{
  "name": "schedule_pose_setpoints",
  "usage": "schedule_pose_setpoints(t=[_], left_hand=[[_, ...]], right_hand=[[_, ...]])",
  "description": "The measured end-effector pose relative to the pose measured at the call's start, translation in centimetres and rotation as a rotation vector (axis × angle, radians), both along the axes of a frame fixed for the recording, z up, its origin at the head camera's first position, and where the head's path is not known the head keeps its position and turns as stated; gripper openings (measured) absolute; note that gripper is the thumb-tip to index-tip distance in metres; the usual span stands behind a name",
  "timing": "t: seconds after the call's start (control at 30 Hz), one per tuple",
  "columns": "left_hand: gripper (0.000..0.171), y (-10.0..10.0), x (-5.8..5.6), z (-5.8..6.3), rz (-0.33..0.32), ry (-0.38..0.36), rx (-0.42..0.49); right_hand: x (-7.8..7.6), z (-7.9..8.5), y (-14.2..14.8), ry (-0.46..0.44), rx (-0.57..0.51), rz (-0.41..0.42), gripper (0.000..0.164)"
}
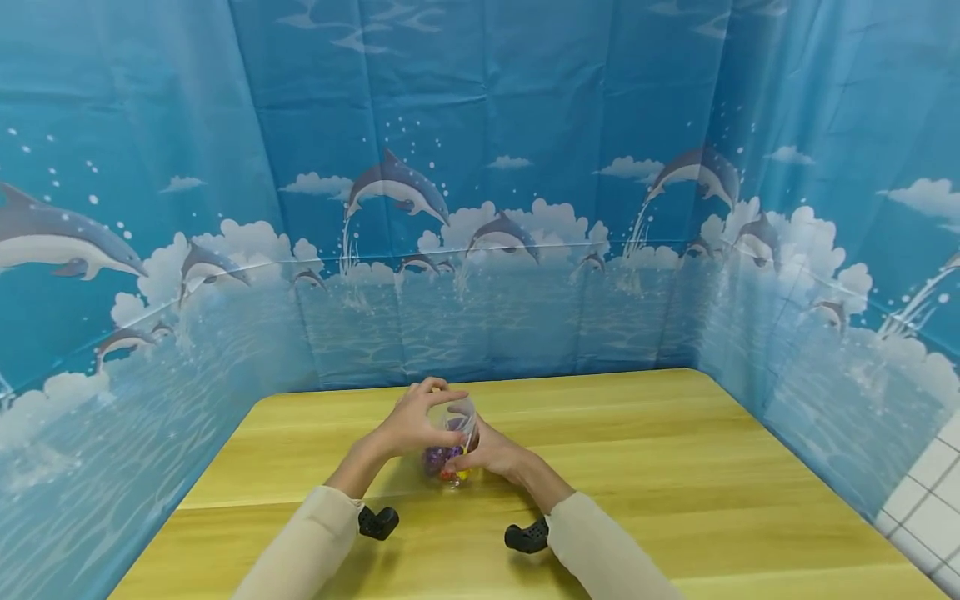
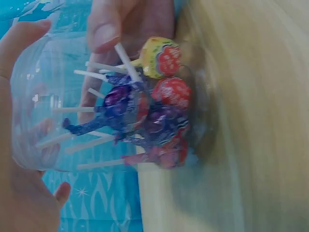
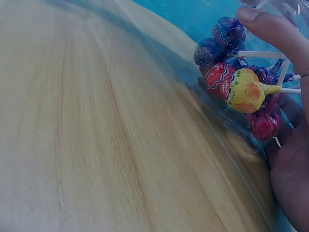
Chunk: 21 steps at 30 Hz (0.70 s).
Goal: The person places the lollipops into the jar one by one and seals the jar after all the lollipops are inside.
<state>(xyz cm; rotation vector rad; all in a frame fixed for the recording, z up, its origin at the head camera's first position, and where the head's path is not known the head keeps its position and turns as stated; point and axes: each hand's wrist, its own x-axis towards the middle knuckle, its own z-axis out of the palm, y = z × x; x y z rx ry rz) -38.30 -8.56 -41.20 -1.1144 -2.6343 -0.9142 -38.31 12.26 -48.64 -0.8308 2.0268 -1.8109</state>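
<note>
A clear plastic jar [image 1: 462,408] stands upright near the middle of the table. Several wrapped lollipops [image 2: 159,121] lie in its lower part, heads down with white sticks pointing up. Their wrappers are purple, red and yellow; a yellow lollipop [image 3: 247,92] shows nearest in the right wrist view. My left hand [image 1: 415,422] grips the jar around its top, thumb and fingers spread to opposite sides. Lower down, my right hand [image 1: 495,450] holds the jar's side, its thumb across the front. Part of the jar is hidden behind the hands.
The yellow wood-grain table [image 1: 675,467] spreads around the jar. A blue curtain [image 1: 487,325] printed with dolphins hangs along the back and both sides. Black devices [image 1: 378,523] sit at both wrists, and white tiles [image 1: 926,492] show at the right.
</note>
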Motion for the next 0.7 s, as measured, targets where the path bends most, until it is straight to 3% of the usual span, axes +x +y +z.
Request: schedule_pose_setpoints(t=[0.23,0.33,0.43,0.57,0.7], left_hand=[[0.071,-0.2,0.7,-0.8,0.026,0.075,-0.012],[0.07,-0.4,0.2,-0.7,-0.007,0.05,-0.003],[0.072,-0.7,-0.5,-0.3,-0.089,-0.039,0.013],[0.089,-1.2,-1.1,0.0,-0.166,-0.216,0.084],[0.103,-2.0,-1.1,-0.8,-0.13,-0.391,0.261]], right_hand=[[0.1,-0.2,-0.4,0.004,-0.014,0.023,0.109],[0.1,-0.2,-0.3,-0.001,0.0,0.023,0.107],[0.1,-0.1,-0.1,-0.012,0.004,0.005,0.106],[0.2,0.0,0.0,-0.013,-0.023,0.003,0.101],[0.2,0.0,-0.1,-0.025,-0.063,0.025,0.1]])
